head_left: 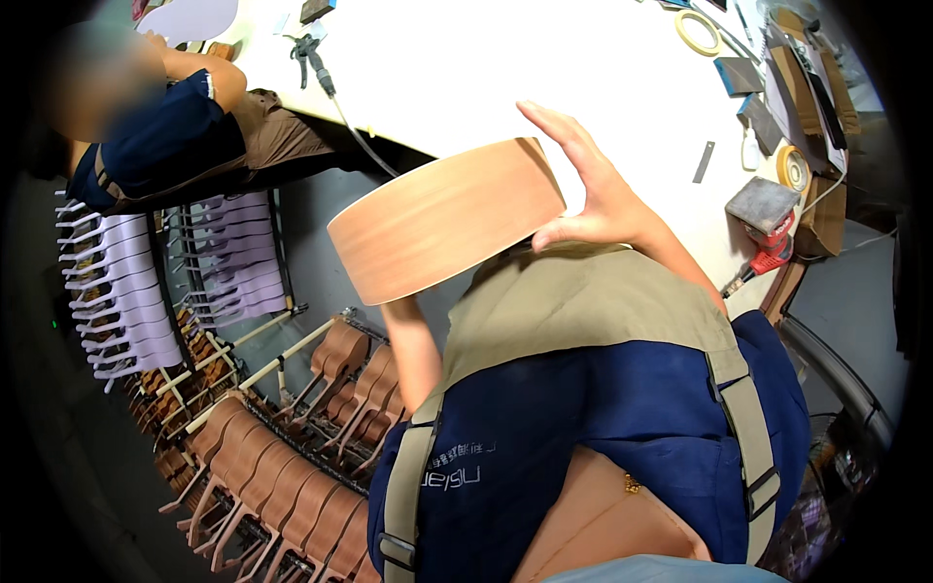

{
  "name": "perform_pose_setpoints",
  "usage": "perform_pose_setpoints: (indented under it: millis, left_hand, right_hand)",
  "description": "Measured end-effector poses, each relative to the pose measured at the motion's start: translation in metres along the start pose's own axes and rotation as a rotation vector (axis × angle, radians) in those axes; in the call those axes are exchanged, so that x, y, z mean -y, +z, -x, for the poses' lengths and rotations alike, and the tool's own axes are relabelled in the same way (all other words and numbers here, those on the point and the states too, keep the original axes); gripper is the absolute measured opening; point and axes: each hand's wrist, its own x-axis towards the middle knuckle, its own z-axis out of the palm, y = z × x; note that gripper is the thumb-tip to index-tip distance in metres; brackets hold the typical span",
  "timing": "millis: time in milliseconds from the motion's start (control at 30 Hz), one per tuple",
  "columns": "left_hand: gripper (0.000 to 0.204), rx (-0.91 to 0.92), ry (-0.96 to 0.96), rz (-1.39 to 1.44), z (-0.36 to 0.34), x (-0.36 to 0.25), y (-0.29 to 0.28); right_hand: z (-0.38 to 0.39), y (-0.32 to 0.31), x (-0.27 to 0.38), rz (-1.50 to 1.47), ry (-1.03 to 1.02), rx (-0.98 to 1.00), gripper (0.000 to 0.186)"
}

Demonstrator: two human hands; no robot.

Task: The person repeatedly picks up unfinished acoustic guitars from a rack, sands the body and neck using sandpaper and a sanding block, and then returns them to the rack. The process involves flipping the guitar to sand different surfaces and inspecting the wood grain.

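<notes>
Fingers spread and thumb well apart, the right hand (593, 189) reaches in at one o'clock beside a curved wooden piece (447, 223) with pale edges. The piece sits between eleven and twelve, tilted, its left end lower than its right. We see the right thumb's tip at the piece's lower right corner but cannot tell whether it touches. From seven, the left forearm (413, 355) rises behind the piece, which hides the left hand; how those fingers stand, we cannot tell. Below, toward six, we see a navy apron (505, 398) with khaki straps. On the white table (437, 68) across the top, we find an air gun (303, 58) at eleven, a roll of tape (715, 37) past one, a thin grey strip (704, 162) at two and a red tool (775, 250) near three. At ten, a co-worker (170, 160) in navy is at the table's edge. We also see lilac pieces (136, 291) racked at nine, with brown pieces (282, 481) lined up between seven and eight.
</notes>
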Motion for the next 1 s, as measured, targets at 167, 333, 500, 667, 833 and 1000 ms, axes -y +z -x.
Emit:
perform_pose_setpoints:
  millis: [167, 333, 500, 667, 833, 1000]
  left_hand:
    - [0.047, 0.084, -0.048, -0.058, 0.015, 0.029, 0.003]
    - [0.045, 0.128, -0.075, -0.036, 0.015, 0.033, 0.000]
    - [0.043, 0.210, -0.107, 0.066, 0.001, 0.025, -0.010]
    - [0.038, -0.122, -0.184, 0.742, -0.012, -0.001, -0.022]
    - [0.032, -0.218, 0.186, 0.668, -0.010, -0.045, 0.013]
    - [0.022, -0.089, 0.392, 0.582, 0.004, -0.073, 0.045]
  right_hand:
    - [-0.003, 0.009, 0.004, -0.149, -0.047, 0.077, 0.100]
    - [-0.002, 0.007, -0.008, -0.044, -0.149, 0.082, 0.076]
    - [0.005, 0.000, -0.030, -0.023, -0.058, -0.056, 0.069]
    - [0.015, -0.016, -0.059, -0.276, 0.276, -0.054, 0.089]
    - [0.034, 0.002, -0.099, -0.463, 0.548, -0.001, 0.112]
    - [0.042, 0.011, -0.110, -0.492, 0.465, -0.095, 0.115]
